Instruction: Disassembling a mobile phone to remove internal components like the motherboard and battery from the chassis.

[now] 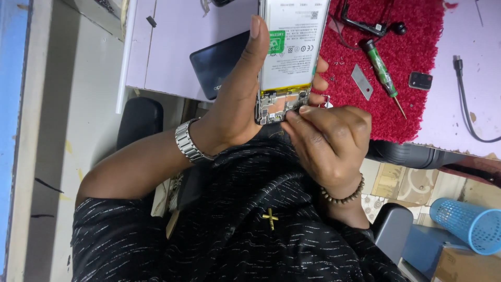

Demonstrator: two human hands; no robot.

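An opened phone (288, 52), its back cover off and its pale battery with a green sticker exposed, is held upright over the near edge of the table (167, 47), above the person's lap. It is gripped by the left hand (237, 104): the thumb is laid up along the phone's left edge, and the other fingertips are seen curling round the right edge. A metal watch (189, 141) is worn on that wrist. The right hand (329, 143) is set just below and to the right of the phone, its fingers bunched together and pinched at the lower end, where the small metal parts of the board are laid bare; whether anything is held between the fingertips cannot be told. A bead bracelet (344, 196) is worn on the right wrist. Behind the phone, on the table, a dark phone panel (216, 65) is lying flat, partly hidden by the left hand. To the right, a red mat (412, 99) is spread, and on it a green-handled screwdriver (383, 73), a small grey metal plate (361, 81) and some tiny screws are seen. A small black part (420, 80) is lying at the mat's right edge, and a black cable (467, 104) is trailed across the table beyond it. A blue mesh basket (467, 224) is seen on the floor at lower right.
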